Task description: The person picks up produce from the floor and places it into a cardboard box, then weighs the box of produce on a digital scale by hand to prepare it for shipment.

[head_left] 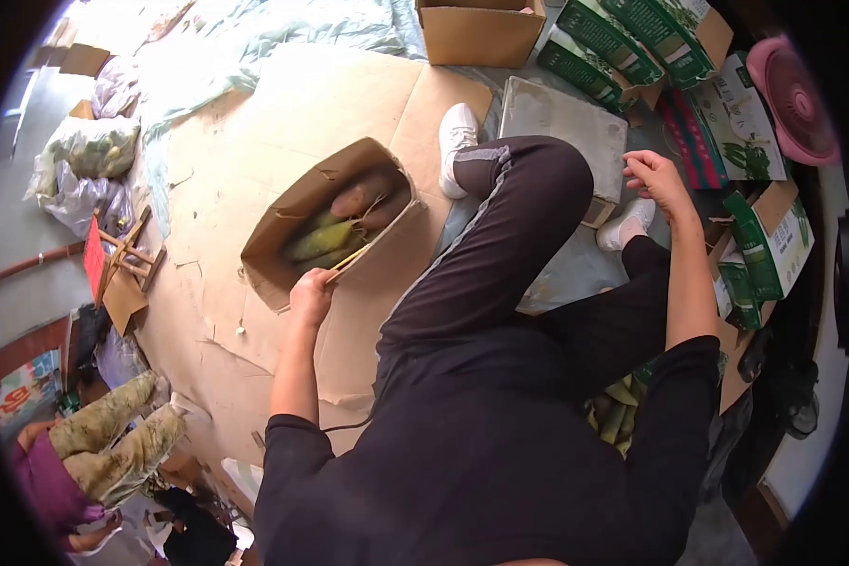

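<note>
An open cardboard box (387, 241) stands tilted in view on flattened cardboard, with green and reddish-brown long produce (335, 236) inside. My left hand (311, 296) is closed at the box's near edge, on a thin yellowish stick (351, 258) that runs along the rim. Out to the right, my right hand (653, 179) hangs in the air over the floor near my white shoe, its fingers bent and apart, with nothing visible in it.
Flattened cardboard (226, 311) covers the floor. Green printed boxes (774, 241) and a pink fan-like object (794, 99) are at the right. A grey slab (561, 127) lies ahead. A wooden stool (127, 255), bags (90, 151) and another person (113, 439) are at the left.
</note>
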`<state>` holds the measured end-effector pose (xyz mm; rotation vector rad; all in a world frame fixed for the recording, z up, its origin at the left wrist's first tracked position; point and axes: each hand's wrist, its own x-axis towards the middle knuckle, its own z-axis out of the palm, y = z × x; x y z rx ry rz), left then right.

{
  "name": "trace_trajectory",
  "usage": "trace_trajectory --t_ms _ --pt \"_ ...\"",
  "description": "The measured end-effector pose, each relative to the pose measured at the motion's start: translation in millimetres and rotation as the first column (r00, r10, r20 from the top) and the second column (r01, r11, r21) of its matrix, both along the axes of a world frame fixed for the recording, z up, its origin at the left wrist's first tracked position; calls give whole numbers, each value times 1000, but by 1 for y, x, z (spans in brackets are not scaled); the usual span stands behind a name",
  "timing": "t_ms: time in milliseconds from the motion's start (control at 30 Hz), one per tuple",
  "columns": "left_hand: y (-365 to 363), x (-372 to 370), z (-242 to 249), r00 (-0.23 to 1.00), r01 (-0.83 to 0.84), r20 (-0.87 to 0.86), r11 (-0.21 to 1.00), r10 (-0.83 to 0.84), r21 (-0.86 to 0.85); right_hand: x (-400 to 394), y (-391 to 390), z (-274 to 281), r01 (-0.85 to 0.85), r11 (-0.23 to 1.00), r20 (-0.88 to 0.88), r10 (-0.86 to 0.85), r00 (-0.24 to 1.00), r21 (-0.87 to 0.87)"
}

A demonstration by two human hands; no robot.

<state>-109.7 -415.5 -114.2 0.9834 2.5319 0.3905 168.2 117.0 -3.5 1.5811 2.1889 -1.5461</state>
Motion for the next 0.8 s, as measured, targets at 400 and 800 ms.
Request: trace_trajectory --t_ms 400,800 --pt "-20 -17 12 997 20 -76 998 -16 59 8 -8 -6 20 999 -14 -21 1000 -29" --pt "-187 -47 16 973 122 -155 950 -172 -287 20 2 -23 47 998 -64 -49 997 -28"
